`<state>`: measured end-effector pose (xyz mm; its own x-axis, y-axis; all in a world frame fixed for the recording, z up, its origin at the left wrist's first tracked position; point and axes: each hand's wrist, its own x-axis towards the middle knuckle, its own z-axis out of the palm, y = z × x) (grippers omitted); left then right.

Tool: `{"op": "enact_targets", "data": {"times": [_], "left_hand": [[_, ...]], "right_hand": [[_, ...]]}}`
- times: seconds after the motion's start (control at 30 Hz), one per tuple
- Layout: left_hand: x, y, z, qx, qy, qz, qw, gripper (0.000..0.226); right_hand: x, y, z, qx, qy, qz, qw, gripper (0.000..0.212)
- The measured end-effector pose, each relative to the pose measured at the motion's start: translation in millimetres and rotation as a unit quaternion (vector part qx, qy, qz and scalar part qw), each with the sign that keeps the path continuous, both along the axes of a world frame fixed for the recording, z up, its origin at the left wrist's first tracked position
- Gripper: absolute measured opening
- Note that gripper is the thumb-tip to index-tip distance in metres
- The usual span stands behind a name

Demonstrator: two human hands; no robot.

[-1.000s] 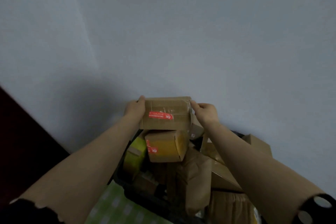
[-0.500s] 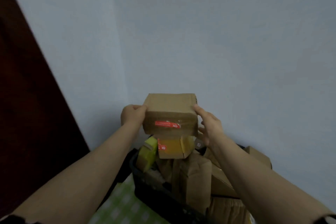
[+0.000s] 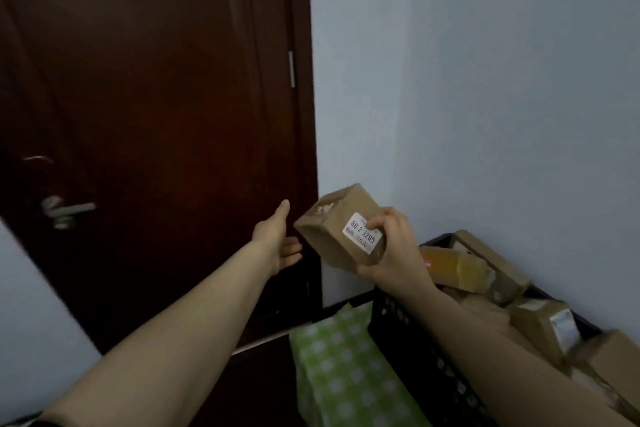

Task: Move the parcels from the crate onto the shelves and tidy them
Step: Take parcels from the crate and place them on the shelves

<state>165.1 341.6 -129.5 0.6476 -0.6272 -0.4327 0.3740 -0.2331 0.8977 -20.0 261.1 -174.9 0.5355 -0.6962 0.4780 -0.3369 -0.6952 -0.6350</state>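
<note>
1. Cardboard, brown and taped, makes up the small parcel (image 3: 341, 225) at lower centre of the frame; the right hand (image 3: 393, 251) is clamped round its lower end, thumb over the white printed label (image 3: 362, 231), so the box sits tilted with the label facing the camera, probably so it can be carried one-handed.
2. Just left of it, the left hand (image 3: 277, 239) is spread wide, palm towards the parcel, touching nothing (ready, I judge, to take or steady it).
3. At lower right the black crate (image 3: 408, 333) holds more parcels, a yellow-taped one (image 3: 457, 267) uppermost; a green checked bag (image 3: 341, 367) leans beside it.
4. Half a second ago both hands gripped this parcel over the crate; now only the right does, and the view has swung left onto the dark wooden door (image 3: 156, 114). No shelves show.
</note>
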Motion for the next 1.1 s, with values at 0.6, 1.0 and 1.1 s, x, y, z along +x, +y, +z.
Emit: {"op": "enact_targets", "data": {"times": [0.6,1.0,1.1], "left_hand": [[110.9,216.8,24.8,-0.029,-0.054,-0.046,0.997,0.048],[143.0,266.1,24.6,-0.1,-0.116,-0.083,0.985,0.039],[150.1,271.4,24.2,-0.126,-0.103,-0.101,0.981,0.06]], "right_hand": [[115.7,155.3,21.6,-0.163,-0.049,0.12,0.978,0.035],[170.6,197.3,58.4,0.319,-0.07,0.213,0.921,0.032],[176.8,203.8,60.1,0.314,-0.086,0.23,0.917,0.024]]}}
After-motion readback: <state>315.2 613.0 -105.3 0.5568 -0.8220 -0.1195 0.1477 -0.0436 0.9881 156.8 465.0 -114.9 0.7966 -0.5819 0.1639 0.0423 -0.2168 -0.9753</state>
